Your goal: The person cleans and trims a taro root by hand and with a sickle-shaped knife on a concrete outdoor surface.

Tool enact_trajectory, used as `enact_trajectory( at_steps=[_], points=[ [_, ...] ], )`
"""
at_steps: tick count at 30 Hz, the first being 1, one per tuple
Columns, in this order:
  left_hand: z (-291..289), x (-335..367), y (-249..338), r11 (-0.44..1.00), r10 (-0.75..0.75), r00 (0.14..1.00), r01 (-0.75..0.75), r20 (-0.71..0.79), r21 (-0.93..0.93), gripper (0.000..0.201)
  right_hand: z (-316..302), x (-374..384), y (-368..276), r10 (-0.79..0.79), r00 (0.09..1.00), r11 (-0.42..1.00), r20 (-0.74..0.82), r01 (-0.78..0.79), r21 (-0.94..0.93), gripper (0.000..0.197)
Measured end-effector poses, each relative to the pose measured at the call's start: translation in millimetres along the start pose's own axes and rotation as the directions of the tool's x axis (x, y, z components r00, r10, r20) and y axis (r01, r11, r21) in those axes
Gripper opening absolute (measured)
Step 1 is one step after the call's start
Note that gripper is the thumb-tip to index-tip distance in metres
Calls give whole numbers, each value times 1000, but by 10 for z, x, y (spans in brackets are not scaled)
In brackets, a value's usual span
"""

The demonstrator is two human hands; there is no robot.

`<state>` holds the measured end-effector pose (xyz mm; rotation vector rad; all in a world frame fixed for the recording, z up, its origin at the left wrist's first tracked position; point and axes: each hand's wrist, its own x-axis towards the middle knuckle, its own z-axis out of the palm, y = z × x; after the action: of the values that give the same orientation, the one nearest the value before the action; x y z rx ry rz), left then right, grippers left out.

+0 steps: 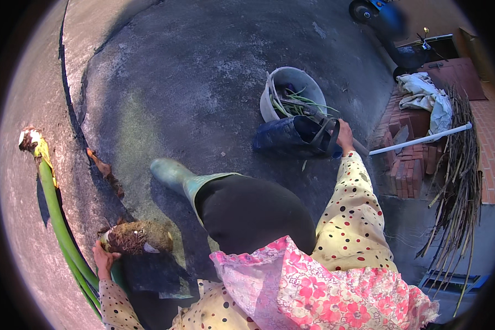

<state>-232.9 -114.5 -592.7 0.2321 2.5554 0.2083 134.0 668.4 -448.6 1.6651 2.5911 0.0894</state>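
Note:
My left hand (103,259) closes on the end of a thick, brown, hairy root like a taro corm (148,236), low over the ground at the lower left. Out to the right, my right hand (345,136) is closed at the dark straps of a dark blue bag (280,135). A greyish stick-like piece (359,147) shows just beside that hand; I cannot tell whether it is gripped too. Right behind the bag stands a white bucket (265,104) with green stalks (300,102) and a dark purple thing inside.
A long green plant stalk (52,201) with a cut brown end lies at far left. My boot (170,173) is planted mid-left. At right are stacked red bricks (410,173), a white pipe (423,144), a bundle of thin sticks (456,187), a pale sack (429,102) and a parked scooter (393,47).

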Motion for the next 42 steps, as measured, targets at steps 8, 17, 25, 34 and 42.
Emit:
enact_trajectory(
  at_steps=[8,17,25,34,42],
  points=[
    [-385,-78,378,996,-92,994,90,64,30,65,427,760,-270,-351,924,936,154,346,61,40],
    [-219,-256,301,975,-219,974,221,54,-23,69,-398,904,-194,-93,993,987,-67,83,-140,29],
    [-157,-361,391,943,-306,949,292,-74,-160,73,-1160,926,-1142,-287,897,953,-338,303,-3,20],
    [95,-790,603,257,-511,740,618,438,-743,79,-1057,-363,-4678,-927,351,375,134,842,388,19],
    [301,-938,1489,-353,-149,781,531,606,-770,112,-526,-2462,-6280,-773,-514,-245,371,782,573,22]
  ],
)
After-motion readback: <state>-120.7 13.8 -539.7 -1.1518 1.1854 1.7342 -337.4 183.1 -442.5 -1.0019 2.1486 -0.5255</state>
